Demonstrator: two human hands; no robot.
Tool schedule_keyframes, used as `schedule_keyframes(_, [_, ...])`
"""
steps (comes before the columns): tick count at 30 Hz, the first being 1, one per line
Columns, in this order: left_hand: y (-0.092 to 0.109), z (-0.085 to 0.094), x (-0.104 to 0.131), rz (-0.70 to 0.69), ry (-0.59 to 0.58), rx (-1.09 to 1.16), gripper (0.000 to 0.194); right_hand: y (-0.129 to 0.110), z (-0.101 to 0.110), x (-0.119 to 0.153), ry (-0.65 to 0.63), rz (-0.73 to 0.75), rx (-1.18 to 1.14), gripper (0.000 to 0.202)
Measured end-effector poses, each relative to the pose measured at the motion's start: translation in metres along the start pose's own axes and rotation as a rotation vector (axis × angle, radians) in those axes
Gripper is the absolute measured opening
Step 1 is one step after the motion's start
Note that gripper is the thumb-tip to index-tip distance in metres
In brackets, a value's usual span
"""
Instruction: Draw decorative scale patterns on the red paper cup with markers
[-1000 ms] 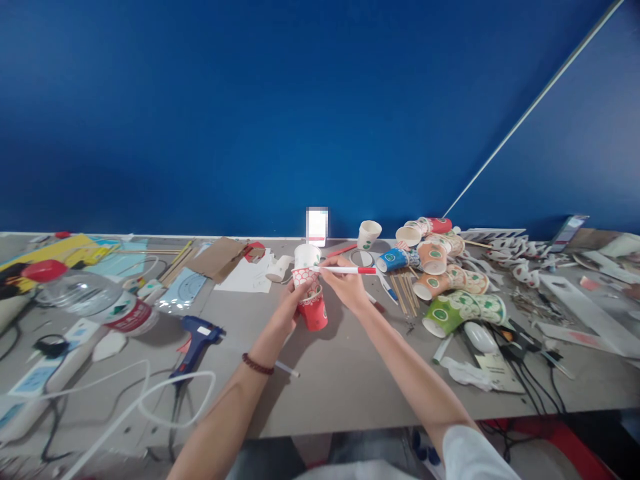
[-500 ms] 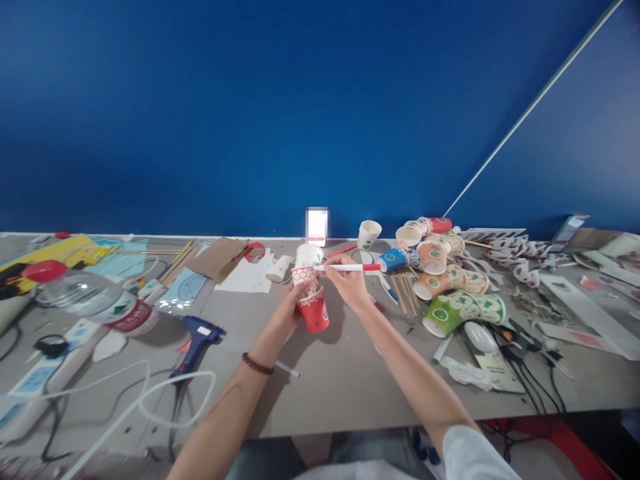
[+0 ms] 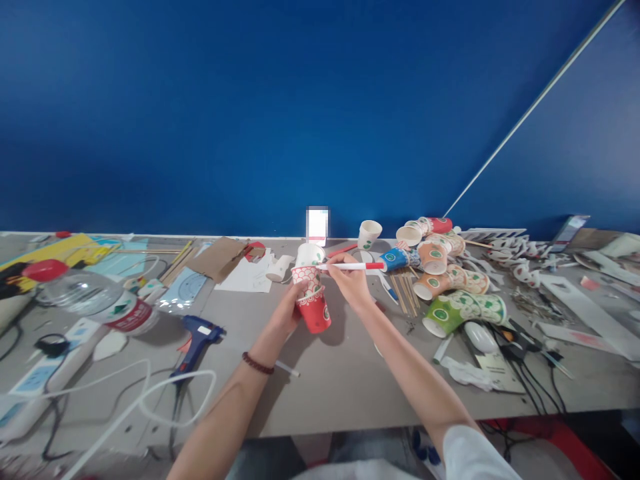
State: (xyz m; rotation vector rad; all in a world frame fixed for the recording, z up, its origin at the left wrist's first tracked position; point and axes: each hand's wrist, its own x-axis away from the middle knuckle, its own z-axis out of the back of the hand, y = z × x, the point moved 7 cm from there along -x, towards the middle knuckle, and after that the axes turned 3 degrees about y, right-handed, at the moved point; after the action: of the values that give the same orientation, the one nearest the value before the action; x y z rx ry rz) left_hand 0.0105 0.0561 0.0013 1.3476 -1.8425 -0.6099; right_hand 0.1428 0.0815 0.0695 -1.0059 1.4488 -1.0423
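My left hand (image 3: pixel 291 305) is wrapped round a stack of paper cups (image 3: pixel 316 312), red at the bottom, red-patterned in the middle and white with green marks at the top. Between the fingers of my right hand (image 3: pixel 350 280) is a red and white pen (image 3: pixel 363 266), held almost level. Its tip end points left and meets the side of the stack near the upper cup's rim; whether it touches is too small to tell. The stack leans slightly, clear of the wall.
A bottle (image 3: pixel 100 300), a blue glue gun (image 3: pixel 197 343) and a power strip (image 3: pixel 50 373) lie left. One white cup (image 3: pixel 369 235) stands behind my right hand. Several coloured cups, including a green one (image 3: pixel 445 315), sticks (image 3: pixel 406 293) and black cables lie right. A lit phone (image 3: pixel 317 225) stands at the wall.
The pen and my right hand have shifted very slightly to the right. The cup stack in my left hand has turned and tilted a little, its bottom moving right.
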Motion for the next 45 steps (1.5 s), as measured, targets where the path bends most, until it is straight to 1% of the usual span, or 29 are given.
schedule_keyframes(6, [-0.0001, 0.0008, -0.0015, -0.016, -0.013, 0.014, 0.045, 0.0012, 0.0016, 0.0008, 0.015, 0.005, 0.027, 0.005])
schedule_keyframes(9, [0.0003, 0.0007, -0.0012, -0.019, -0.009, 0.005, 0.045, 0.0021, 0.0008, 0.0014, 0.011, -0.004, 0.0, 0.006])
schedule_keyframes(21, [0.0015, 0.0009, -0.0027, -0.058, -0.023, -0.003, 0.044, -0.003, -0.0035, 0.0039, -0.036, 0.022, 0.021, 0.011])
schedule_keyframes(28, [0.0018, 0.0004, -0.004, -0.073, -0.044, 0.01, 0.043, -0.0045, -0.0063, 0.0059, -0.06, 0.037, 0.053, 0.009])
schedule_keyframes(31, [0.0021, 0.0007, -0.0031, -0.064, -0.031, 0.014, 0.042, -0.005, -0.0068, 0.0057, -0.071, 0.041, 0.05, 0.009])
schedule_keyframes(37, [0.0025, 0.0006, -0.0028, -0.068, -0.031, 0.012, 0.044, -0.0047, -0.0036, 0.004, -0.042, 0.031, 0.035, 0.008])
schedule_keyframes(45, [0.0039, -0.0001, -0.0023, -0.095, -0.045, -0.018, 0.044, -0.0074, -0.0067, 0.0058, -0.068, 0.052, 0.058, 0.009])
